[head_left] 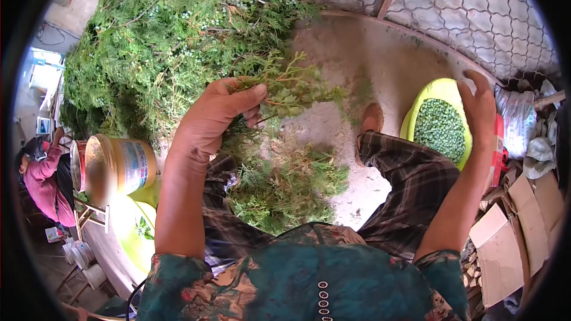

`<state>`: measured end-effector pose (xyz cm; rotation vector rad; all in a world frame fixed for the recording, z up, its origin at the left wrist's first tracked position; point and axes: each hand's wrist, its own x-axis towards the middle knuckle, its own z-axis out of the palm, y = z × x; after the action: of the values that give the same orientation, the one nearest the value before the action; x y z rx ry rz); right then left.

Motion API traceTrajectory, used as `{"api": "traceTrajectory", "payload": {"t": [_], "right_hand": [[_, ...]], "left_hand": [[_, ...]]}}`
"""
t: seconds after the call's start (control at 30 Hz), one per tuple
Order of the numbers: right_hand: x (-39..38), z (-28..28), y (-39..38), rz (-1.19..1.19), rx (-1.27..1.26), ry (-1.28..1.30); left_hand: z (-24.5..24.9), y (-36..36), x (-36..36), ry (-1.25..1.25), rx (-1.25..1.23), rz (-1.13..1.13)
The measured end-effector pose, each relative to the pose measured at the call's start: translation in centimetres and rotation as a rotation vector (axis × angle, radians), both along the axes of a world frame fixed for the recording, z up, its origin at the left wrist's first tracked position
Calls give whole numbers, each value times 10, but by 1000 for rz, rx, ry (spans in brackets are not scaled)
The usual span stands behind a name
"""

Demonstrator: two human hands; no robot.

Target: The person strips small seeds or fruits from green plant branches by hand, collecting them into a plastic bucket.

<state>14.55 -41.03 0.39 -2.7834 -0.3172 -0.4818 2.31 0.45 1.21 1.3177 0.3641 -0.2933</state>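
Note:
My left hand [215, 110] pinches a leafy evergreen sprig [291, 86] between thumb and fingers, its tip pointing right. Just beyond that hand rises a big heap of cut evergreen branches [154, 47] dotted with small pale-green cones. Over the right edge of a yellow-green basin [429, 88], my right hand [480, 107] hangs with its fingers apart and nothing visible in them. Many small green cones [439, 128] fill the basin, which stands beyond my right knee. Loose cut sprigs [285, 193] lie on the ground between my legs.
At left stand a yellowish bucket [135, 166] and another bright yellow-green basin [128, 241]. A person in a pink top [44, 181] sits farther left. Flattened cardboard [499, 255] and plastic bags [514, 113] lie at right. Wire mesh [476, 18] lines the back.

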Motion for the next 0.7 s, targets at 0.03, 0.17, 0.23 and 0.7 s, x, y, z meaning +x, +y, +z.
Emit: {"api": "traceTrajectory", "payload": {"t": [0.03, 0.17, 0.23, 0.7], "right_hand": [[-3, 2, 35, 68, 415, 168], [-68, 15, 157, 526, 585, 574], [-82, 10, 180, 535, 544, 627], [-64, -9, 209, 713, 800, 1342]], "left_hand": [[-3, -3, 1, -17, 21, -21], [-5, -16, 4, -25, 64, -62], [-6, -20, 4, -60, 51, -62], [-5, -23, -1, -127, 160, -279]]}}
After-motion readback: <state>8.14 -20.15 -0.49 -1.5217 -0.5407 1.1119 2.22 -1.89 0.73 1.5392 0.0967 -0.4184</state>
